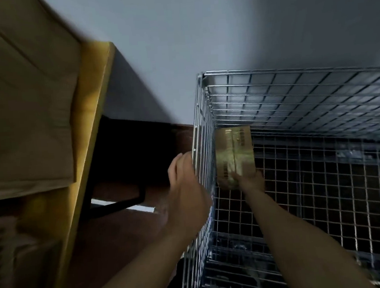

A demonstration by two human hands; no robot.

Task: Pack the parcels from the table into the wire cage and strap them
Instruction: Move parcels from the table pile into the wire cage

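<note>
One parcel (pixel 234 154) lies inside the wire cage (pixel 317 93), just beyond the right hand (pixel 251 181) gripping its near end; left of that grip, the left hand (pixel 185 185) rests straight-fingered against the cage's outer side.

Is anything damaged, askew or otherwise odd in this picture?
Nothing stands out. The brown cardboard parcel is square to the left wall of the silver wire cage, held by the right hand; the left hand touches that wall outside.

- Plain grey-blue wall (pixel 198 29), dimly lit, shadowed at right.
- Dark reddish-brown floor (pixel 114 240).
- Yellow-edged table (pixel 95 105) on a black leg frame (pixel 119 205).
</note>
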